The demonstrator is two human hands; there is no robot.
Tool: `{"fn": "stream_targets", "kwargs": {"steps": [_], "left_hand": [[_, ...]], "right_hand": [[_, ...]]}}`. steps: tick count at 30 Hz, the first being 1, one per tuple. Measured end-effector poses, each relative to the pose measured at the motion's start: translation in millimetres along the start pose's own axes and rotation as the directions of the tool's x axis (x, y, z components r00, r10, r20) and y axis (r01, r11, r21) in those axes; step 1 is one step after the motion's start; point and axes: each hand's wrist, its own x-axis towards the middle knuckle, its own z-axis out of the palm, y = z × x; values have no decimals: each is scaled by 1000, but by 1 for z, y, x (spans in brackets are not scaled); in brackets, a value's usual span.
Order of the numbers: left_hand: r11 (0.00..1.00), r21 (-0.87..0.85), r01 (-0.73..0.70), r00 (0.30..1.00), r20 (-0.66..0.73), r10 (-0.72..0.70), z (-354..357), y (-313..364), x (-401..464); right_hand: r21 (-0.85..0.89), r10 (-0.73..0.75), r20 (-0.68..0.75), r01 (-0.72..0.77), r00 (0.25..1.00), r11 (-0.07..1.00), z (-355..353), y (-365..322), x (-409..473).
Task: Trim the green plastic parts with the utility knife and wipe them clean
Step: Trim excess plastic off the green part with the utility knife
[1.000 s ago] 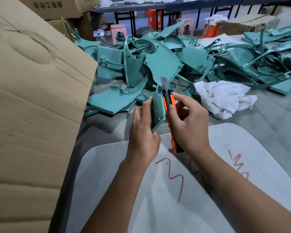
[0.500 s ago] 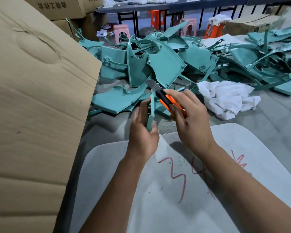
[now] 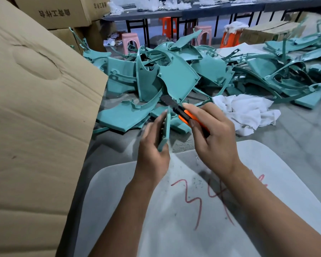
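L hand [image 3: 152, 153] grips part [image 3: 166, 127], R hand [image 3: 213, 138] knife [image 3: 183, 113].

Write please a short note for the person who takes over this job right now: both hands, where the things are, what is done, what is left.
Left hand grips one green part, held upright on edge.
Right hand grips the orange knife, blade out, pointing up-left near the top of the part; whether it touches, I cannot tell.
The pile of green parts lies on the floor ahead; the white cloth lies to the right of the hands, not in use.
Done: trimming of this part seems under way.
Left: finish the trim, wipe the part with the cloth, then go through the pile.
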Motion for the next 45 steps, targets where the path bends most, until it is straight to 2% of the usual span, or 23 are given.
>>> {"fn": "stream_targets", "kwargs": {"steps": [3, 6, 8, 12, 15, 19, 21, 24, 26, 29, 31, 32, 34, 36, 37, 40, 41, 42, 43, 45], "left_hand": [[991, 78, -105, 994, 46, 101, -10, -1, 5], [982, 103, -158, 983, 107, 147, -17, 1, 7], [973, 134, -189, 978, 114, 174, -20, 3, 7], [941, 205, -271, 962, 85, 258, -24, 1, 13], [934, 197, -297, 955, 43, 295, -27, -4, 16], [920, 173, -352, 934, -2, 357, -31, -5, 17], [913, 182, -365, 927, -22, 375, -32, -6, 18], [916, 175, -361, 928, -29, 371, -32, -6, 19], [915, 179, -362, 927, -36, 374, -31, -6, 18], [915, 170, -365, 926, -38, 376, -32, -2, 18], [913, 170, -370, 923, -46, 383, -32, 1, 18], [911, 169, -376, 920, -47, 389, -31, 2, 18], [907, 159, -389, 916, -35, 399, -30, 3, 18], [907, 157, -391, 917, -15, 398, -30, 3, 17], [906, 162, -391, 917, -16, 399, -30, 3, 17], [909, 177, -377, 920, -44, 390, -32, 2, 18], [913, 184, -364, 923, -56, 380, -32, 1, 18], [913, 203, -354, 926, -59, 372, -32, 1, 18], [908, 233, -349, 928, -52, 370, -32, 2, 17], [878, 305, -370, 920, -13, 392, -30, 4, 17]], "right_hand": [[-9, -44, -19, 43, 999, 999, -6, 6, 0], [-129, 130, -72, -138, 989, 982, -9, 19, 4], [-110, 196, -114, -209, 974, 972, -12, 23, 4], [56, -33, -78, 37, 996, 998, -18, 17, 1], [88, -86, -46, 90, 995, 992, -17, 17, 4], [-27, 83, -87, -86, 993, 996, -21, 28, 5], [45, 112, -90, -108, 990, 993, -21, 27, 3], [240, 116, -27, -106, 993, 965, -18, 19, 1], [293, 150, 5, -145, 989, 945, -16, 17, 2], [201, 188, 10, -186, 982, 962, -13, 20, 2], [144, 264, -5, -261, 965, 955, -12, 24, 2], [169, 321, -6, -316, 947, 934, -12, 25, 1], [361, 413, 41, -399, 910, 843, -14, 22, 1], [536, 399, 112, -393, 910, 747, -16, 16, 1], [555, 379, 142, -391, 914, 734, -16, 15, 2], [372, 437, 138, -456, 889, 809, -15, 17, 4], [334, 489, 123, -500, 864, 799, -15, 19, 5], [362, 549, 126, -554, 826, 750, -15, 19, 5], [472, 604, 157, -596, 782, 649, -16, 19, 6], [702, 648, 322, -633, 690, 326, -18, 13, 9]]}}
